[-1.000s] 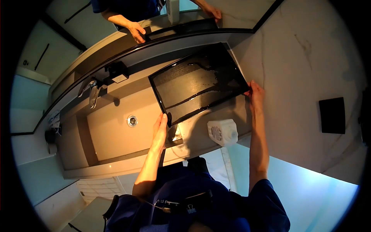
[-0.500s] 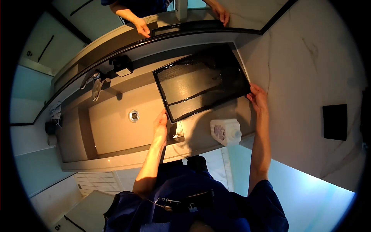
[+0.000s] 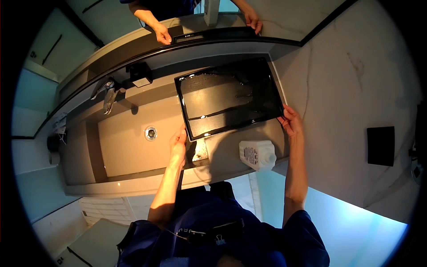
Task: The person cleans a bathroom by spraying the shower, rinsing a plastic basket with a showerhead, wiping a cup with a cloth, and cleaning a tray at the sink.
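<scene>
A black rectangular tray (image 3: 222, 98) with a raised rim and streaks of liquid on its surface spans the right part of the sink and the counter beside it. My left hand (image 3: 178, 144) grips its near left corner. At the right edge, near the front corner, my right hand (image 3: 291, 120) pinches the rim. Between my forearms a white bottle (image 3: 257, 155) with a printed label stands on the counter, close to the front edge.
The sink basin (image 3: 129, 147) with a round drain (image 3: 151, 133) lies left of the tray. Behind it are a metal faucet (image 3: 109, 98) and a black box (image 3: 140, 74). A mirror along the back reflects my hands. A marble wall (image 3: 338, 102) rises at the right.
The tray has turned slightly, its right side coming nearer to me, and both hands have moved with it. My hands keep their hold at its edges.
</scene>
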The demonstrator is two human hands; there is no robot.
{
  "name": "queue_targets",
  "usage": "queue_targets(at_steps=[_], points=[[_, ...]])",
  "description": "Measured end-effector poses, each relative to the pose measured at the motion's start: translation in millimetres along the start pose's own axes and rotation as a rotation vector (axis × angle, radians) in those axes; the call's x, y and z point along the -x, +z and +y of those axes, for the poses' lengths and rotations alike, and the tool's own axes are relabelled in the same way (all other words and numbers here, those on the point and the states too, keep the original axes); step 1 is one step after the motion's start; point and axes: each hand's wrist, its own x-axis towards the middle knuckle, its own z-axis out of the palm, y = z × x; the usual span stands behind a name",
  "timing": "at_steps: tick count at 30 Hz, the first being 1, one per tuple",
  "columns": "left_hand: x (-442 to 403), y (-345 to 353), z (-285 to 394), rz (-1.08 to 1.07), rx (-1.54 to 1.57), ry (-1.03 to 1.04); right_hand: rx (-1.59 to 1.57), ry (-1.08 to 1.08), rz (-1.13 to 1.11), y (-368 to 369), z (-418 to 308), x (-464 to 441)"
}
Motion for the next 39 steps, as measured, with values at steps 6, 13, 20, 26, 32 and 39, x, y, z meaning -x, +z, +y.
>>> queue_targets(at_steps=[6,13,20,26,32,39], points=[[-7,5,13,0.03,-0.024,-0.015,-0.03,-0.047,0.017,8,2,2],[-11,11,41,0.035,0.008,-0.074,-0.023,-0.057,0.032,13,7,-4],[-12,12,54,0.054,-0.014,-0.058,-0.024,-0.045,0.033,9,13,-10],[-16,6,55,0.07,-0.11,0.036,-0.009,0.0,0.044,12,9,-8],[1,13,79,0.169,-0.21,0.113,0.025,0.051,0.065,13,9,-11],[11,15,83,0.096,-0.277,0.118,0.023,0.032,0.051,8,5,0]])
